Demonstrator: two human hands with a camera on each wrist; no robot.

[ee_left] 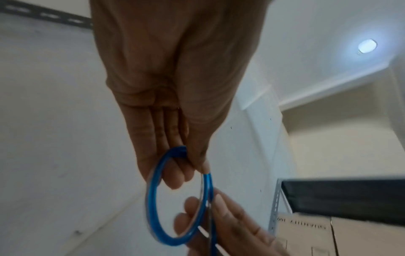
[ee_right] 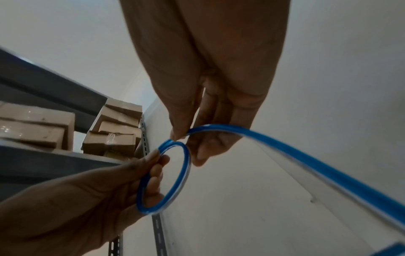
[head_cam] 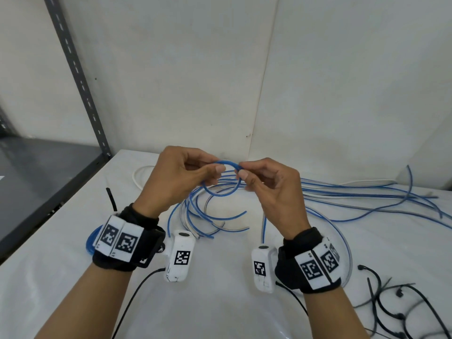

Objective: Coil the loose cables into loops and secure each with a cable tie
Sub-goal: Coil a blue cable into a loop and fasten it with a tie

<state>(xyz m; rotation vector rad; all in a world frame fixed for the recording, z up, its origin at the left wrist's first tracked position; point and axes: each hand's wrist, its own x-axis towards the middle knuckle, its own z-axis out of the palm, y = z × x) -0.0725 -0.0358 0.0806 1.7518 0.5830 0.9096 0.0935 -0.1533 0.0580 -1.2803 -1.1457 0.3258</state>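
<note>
Both hands hold one blue cable above the white table (head_cam: 73, 241), wound into a small loop (head_cam: 221, 195) (ee_left: 153, 195) (ee_right: 175, 176). My left hand (head_cam: 181, 174) (ee_left: 175, 155) pinches the loop's left side between thumb and fingers. My right hand (head_cam: 266, 182) (ee_right: 197, 138) pinches its top right, and the cable's free length (ee_right: 306, 161) trails off from that pinch. Loose blue and white cables (head_cam: 367, 199) lie in a tangle beneath and to the right. Black cable ties (head_cam: 401, 311) lie at the front right.
A coiled blue cable (head_cam: 91, 241) with a black tie (head_cam: 111, 199) sits under my left wrist. A grey metal shelf (head_cam: 36, 172) stands to the left, with cardboard boxes (ee_right: 114, 133) on it. White walls close the back.
</note>
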